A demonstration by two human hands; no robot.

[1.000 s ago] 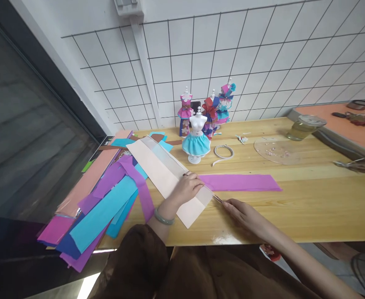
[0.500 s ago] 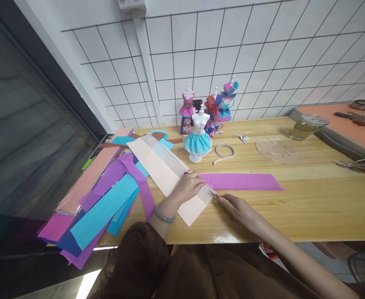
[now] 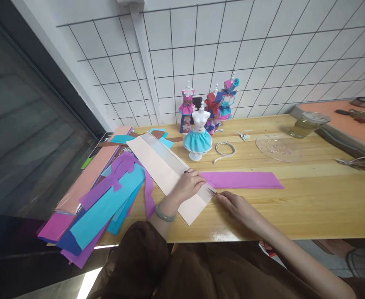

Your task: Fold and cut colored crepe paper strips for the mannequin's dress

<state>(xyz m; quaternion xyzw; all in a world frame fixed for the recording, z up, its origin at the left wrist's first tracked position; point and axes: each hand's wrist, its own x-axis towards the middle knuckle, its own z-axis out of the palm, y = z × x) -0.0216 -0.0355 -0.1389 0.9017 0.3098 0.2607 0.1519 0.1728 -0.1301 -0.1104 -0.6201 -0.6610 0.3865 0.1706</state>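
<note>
A pale peach crepe paper sheet (image 3: 192, 211), partly in a clear plastic sleeve (image 3: 161, 147), lies slantwise on the wooden table. My left hand (image 3: 189, 185), with a green bangle at the wrist, grips the paper near its lower right end, fingers bent together. In my right hand (image 3: 237, 204) is a pair of scissors (image 3: 212, 191), mostly hidden by the fingers. Their slim blades are at the right edge of the paper. A purple paper strip (image 3: 247, 180) stretches to the right, just beyond both hands.
A white mini mannequin in a turquoise skirt (image 3: 198, 141) stands behind the paper, several dressed ones farther back. Colored paper (image 3: 108, 207) is heaped at left. To the right are a coiled white ribbon (image 3: 225, 149), a clear round plate (image 3: 277, 148) and a lidded cup (image 3: 308, 124).
A purple strip on the left heap has shifted and now curls over the turquoise paper. Both hands stay almost in place, the scissors still at the paper's edge. The view has shifted slightly.
</note>
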